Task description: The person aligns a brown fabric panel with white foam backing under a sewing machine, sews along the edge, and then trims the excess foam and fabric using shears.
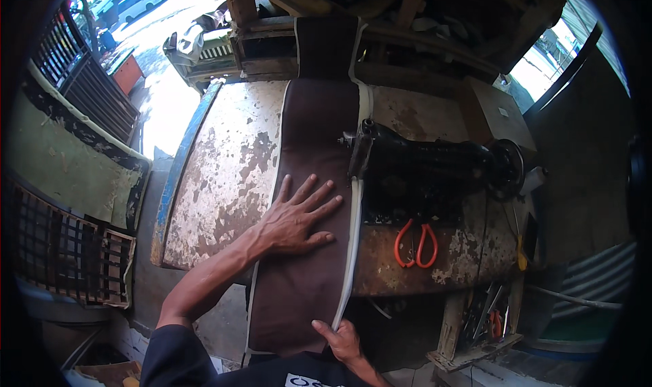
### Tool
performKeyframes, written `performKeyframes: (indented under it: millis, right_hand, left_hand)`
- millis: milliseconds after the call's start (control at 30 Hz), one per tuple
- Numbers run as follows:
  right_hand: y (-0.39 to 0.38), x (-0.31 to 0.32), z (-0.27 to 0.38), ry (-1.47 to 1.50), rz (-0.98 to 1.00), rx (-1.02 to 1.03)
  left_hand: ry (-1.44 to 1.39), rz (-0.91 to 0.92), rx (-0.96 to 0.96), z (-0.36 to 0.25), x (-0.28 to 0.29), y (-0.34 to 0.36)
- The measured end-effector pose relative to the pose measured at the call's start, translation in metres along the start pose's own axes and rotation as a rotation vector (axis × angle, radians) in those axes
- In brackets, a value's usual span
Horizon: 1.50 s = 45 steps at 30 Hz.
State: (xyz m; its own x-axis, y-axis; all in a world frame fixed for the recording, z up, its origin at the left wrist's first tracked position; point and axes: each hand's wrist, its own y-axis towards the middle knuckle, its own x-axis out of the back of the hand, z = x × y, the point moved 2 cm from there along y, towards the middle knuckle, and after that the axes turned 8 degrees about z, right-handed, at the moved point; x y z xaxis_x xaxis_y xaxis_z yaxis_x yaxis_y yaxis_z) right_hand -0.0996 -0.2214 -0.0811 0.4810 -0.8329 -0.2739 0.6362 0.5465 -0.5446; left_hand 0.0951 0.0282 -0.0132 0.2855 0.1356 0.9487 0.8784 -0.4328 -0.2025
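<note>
A long strip of dark brown upholstery material (316,115) with pale edges runs from my lap across the table and over its far side. My left hand (299,217) lies flat on it, fingers spread, left of the sewing machine. At the near right edge, my right hand (344,341) pinches the strip's pale border between thumb and fingers. The black sewing machine (428,169) stands on the table, its needle end over the strip's right border. Scissors with orange handles (416,245) lie in front of the machine, their blades hidden.
The worn table (224,156) has peeling paint and a blue left edge. A box (499,115) stands behind the machine's wheel. Wooden framework (407,40) rises beyond the table. Padded panels and a lattice (68,251) stand at left. A small tool rack (475,326) hangs below the table's right side.
</note>
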Motion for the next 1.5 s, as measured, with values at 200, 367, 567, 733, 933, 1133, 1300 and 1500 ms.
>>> performKeyframes:
  millis: [200,367,567,733,933,1133,1300,1500]
  right_hand:
    - [-0.006,-0.003,0.015,-0.007,-0.083,0.144]
    - [-0.010,-0.003,0.023,0.085,-0.083,0.133]
    - [-0.012,-0.003,0.025,-0.083,-0.129,0.081]
    - [-0.015,-0.004,0.027,-0.072,-0.214,0.122]
    - [-0.011,-0.004,0.026,-0.136,-0.205,0.105]
    - [-0.010,0.001,0.035,-0.142,-0.240,0.098]
    - [-0.010,-0.005,0.036,0.111,-0.121,0.099]
    - [0.001,-0.002,0.033,0.284,-0.063,0.109]
  left_hand:
    - [0.027,-0.061,-0.006,0.012,0.004,0.008]
    - [0.053,-0.074,0.008,-0.005,0.008,0.008]
    - [0.032,-0.088,0.073,-0.023,0.002,-0.005]
    - [0.001,-0.068,0.118,-0.028,0.000,-0.009]
    - [0.016,-0.076,0.113,-0.039,-0.002,-0.019]
    - [-0.084,0.039,0.222,-0.056,-0.009,-0.027]
    - [-0.058,-0.086,0.169,-0.055,-0.007,-0.032]
    - [-0.040,-0.082,0.171,-0.067,-0.011,-0.045]
